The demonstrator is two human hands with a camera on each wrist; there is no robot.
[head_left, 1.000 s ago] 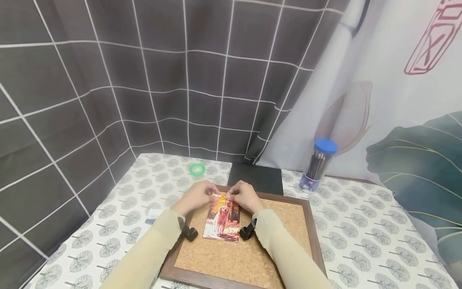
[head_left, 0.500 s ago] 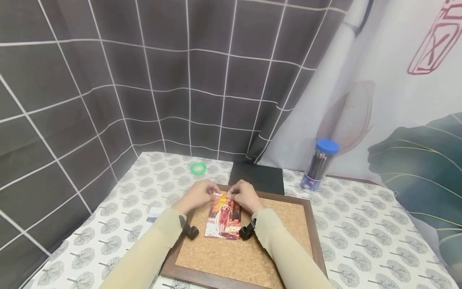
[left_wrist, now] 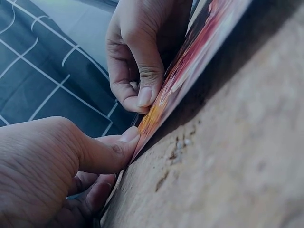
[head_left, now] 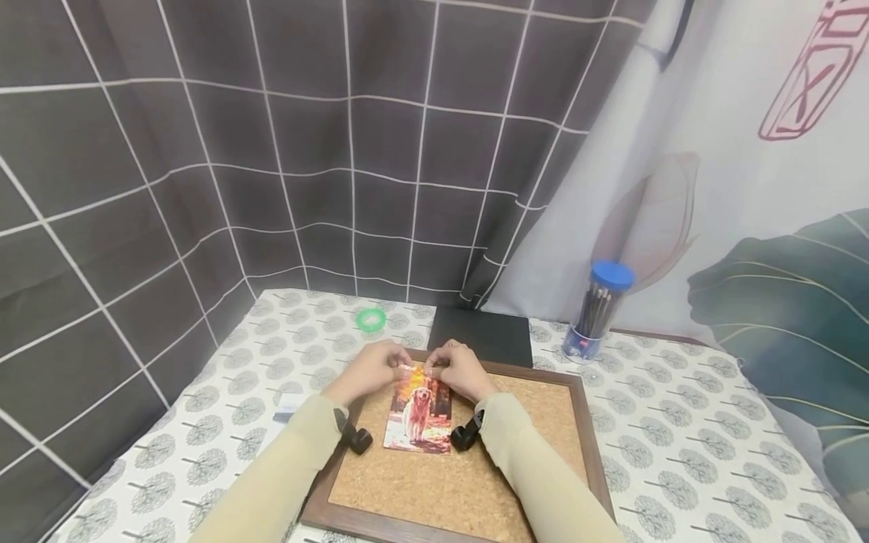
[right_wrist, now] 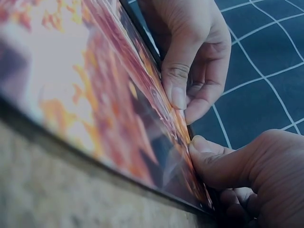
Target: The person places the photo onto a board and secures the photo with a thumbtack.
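Note:
A photo print of a golden dog among autumn leaves [head_left: 417, 422] lies over the cork board [head_left: 434, 490], towards its far side. My left hand [head_left: 370, 369] pinches the photo's top edge near the left corner, thumb on the printed face. Close beside it, my right hand [head_left: 465, 371] pinches the same edge further right. In the left wrist view the photo [left_wrist: 194, 57] stands slightly off the cork, with a dark shadow beneath. Both thumbs press its edge in the right wrist view, where the right hand [right_wrist: 247, 166] is nearest. The fingers behind the edge are partly hidden.
A brown wooden frame [head_left: 589, 445] borders the cork. Behind it lies a flat black sheet [head_left: 480, 333], with a green tape roll [head_left: 370, 320] to the left. A blue-lidded container of pencils [head_left: 597, 311] stands back right. A pale item [head_left: 287, 405] is partly behind the left sleeve.
The head view has shifted slightly. Both hands keep hold of the photo's top edge, and its place on the board looks almost the same.

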